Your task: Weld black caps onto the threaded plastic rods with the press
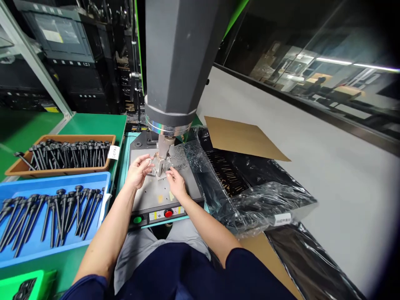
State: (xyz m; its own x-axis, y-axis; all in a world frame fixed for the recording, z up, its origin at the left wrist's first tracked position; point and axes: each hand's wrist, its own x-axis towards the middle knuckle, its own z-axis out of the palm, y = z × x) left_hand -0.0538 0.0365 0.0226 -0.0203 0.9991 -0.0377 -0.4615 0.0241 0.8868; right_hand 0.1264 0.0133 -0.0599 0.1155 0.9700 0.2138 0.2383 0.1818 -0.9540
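A grey press-like machine head ends in a metal tip, which stands over a small metal fixture on a grey base plate. My left hand is just left of the fixture, its fingers curled together near a small shiny, see-through bit that I cannot name. Close to the fixture's right side is my right hand, thumb and fingers bent inward; whatever is between them is too small to make out. A green button and a red button sit on the base's front.
To the left, an orange tray and a blue tray hold several black long-stemmed parts. A green bin is at lower left. Plastic film and a cardboard sheet lie at right. Dark crates are stacked behind.
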